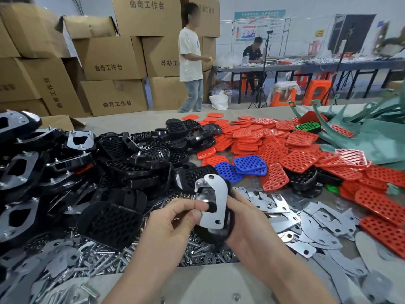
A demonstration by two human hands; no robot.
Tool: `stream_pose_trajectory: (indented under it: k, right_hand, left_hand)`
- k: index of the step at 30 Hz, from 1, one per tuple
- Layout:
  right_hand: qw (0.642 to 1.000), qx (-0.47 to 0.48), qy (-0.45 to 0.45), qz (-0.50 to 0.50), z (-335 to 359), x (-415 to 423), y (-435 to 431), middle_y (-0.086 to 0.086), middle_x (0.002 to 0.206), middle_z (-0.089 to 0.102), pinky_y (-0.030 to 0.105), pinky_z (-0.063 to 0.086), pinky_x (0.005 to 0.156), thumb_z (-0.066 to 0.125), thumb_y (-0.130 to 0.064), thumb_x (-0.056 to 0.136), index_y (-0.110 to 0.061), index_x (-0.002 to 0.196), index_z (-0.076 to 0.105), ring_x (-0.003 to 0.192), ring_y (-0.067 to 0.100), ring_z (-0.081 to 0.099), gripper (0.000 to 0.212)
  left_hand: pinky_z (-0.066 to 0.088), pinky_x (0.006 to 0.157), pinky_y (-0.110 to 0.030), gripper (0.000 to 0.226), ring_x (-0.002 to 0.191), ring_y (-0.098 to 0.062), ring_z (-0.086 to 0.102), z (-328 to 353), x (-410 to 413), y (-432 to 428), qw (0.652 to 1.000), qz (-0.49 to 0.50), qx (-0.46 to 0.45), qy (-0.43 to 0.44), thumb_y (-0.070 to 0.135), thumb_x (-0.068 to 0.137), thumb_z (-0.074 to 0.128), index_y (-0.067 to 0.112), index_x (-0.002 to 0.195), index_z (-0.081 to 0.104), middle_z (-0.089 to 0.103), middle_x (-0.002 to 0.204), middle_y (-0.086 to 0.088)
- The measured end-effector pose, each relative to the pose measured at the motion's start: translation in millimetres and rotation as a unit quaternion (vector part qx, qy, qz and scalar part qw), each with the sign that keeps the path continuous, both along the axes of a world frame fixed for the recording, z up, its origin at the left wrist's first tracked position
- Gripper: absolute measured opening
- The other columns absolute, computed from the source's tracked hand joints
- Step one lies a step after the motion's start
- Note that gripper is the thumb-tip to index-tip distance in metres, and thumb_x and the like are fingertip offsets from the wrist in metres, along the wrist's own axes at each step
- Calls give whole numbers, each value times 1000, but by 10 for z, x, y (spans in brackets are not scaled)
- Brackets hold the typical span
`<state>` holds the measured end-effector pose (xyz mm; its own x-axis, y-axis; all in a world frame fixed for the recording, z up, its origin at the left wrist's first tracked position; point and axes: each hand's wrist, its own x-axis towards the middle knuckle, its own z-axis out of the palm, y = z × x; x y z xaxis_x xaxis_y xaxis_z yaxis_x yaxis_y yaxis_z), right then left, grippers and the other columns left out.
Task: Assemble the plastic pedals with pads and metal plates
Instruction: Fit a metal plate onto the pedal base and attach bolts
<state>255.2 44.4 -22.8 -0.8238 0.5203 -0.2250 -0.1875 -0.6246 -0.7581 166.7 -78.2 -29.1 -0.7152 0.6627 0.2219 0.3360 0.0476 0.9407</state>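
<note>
A black plastic pedal (213, 234) is held up on edge over the table, its underside facing me. A shiny metal plate (217, 199) with corner holes lies against that underside. My left hand (175, 218) pinches the plate's left edge with thumb and fingers. My right hand (243, 216) wraps the pedal from the right, behind the plate. Whether a pad sits on the pedal's hidden face I cannot tell.
Loose black pedals (114, 222) and assembled ones with plates (19, 170) pile at left. Red pads (300, 161) and two blue pads (249, 164) cover the right. Metal plates (311, 220) and bolts (105, 257) lie near me. Green parts (359, 137), cardboard boxes (111, 60), two people behind.
</note>
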Motion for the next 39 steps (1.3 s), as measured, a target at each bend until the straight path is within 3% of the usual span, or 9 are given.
stream_pose_trajectory:
  k: [4,11,14,18,21,23,28,34,39]
  right_hand:
    - [1000,-7,8,-7,-3,0,-8,27,120,71,52,53,97,54,-5,98,-5,128,67,101,35,66,32]
    - [1000,-11,24,9,-7,45,15,26,120,71,57,48,108,53,-4,98,-4,128,67,114,44,66,33]
    - [999,-6,28,17,-4,46,31,27,122,71,54,50,104,51,-5,98,-5,128,67,110,42,66,34]
    - [999,10,18,36,-47,28,76,24,119,72,43,57,83,52,-16,87,-3,125,69,97,33,68,43]
    - [998,38,24,37,-111,27,80,21,120,73,47,58,95,59,-28,88,-5,120,72,104,34,70,42]
    - [997,60,36,23,-156,22,75,20,116,75,44,62,87,68,-25,82,-10,111,77,102,31,74,35]
    - [996,73,50,9,-202,17,78,17,113,76,38,63,75,69,-23,82,-15,105,79,97,29,76,26]
    - [995,90,51,4,-219,20,69,15,119,75,45,63,86,69,-27,83,-18,115,75,103,32,74,34]
    - [994,96,59,5,-232,10,68,15,122,74,38,62,78,67,-27,89,-22,116,75,102,32,74,28]
  left_hand:
    - [43,72,-5,25,81,2,65,-39,35,33,999,18,6,37,9,92,67,31,89,79,71,87,17]
    - [47,78,-10,21,94,0,66,-95,14,50,998,46,-4,31,19,92,69,39,92,76,69,97,18]
    - [49,76,-13,20,91,0,67,-76,12,47,1000,31,-4,-2,20,92,69,39,92,76,73,94,16]
    - [48,73,-8,14,85,-1,69,-45,-6,34,999,31,8,-36,19,90,72,32,90,78,76,89,12]
    - [50,77,-13,10,85,-3,68,-52,-3,26,999,27,-6,-36,20,90,71,28,91,76,76,89,11]
    - [52,79,-19,10,84,-1,68,-59,0,23,999,25,-12,-44,19,91,70,27,93,76,76,89,13]
    - [49,66,-13,20,68,3,64,-61,-16,18,998,30,13,-55,10,94,66,28,99,74,76,84,12]
    - [55,68,-21,23,65,-11,69,-86,38,44,995,36,40,-83,9,96,64,29,105,70,74,77,2]
    - [54,63,-13,21,71,-19,75,-97,53,79,989,37,64,-129,5,96,62,23,105,69,75,80,-1]
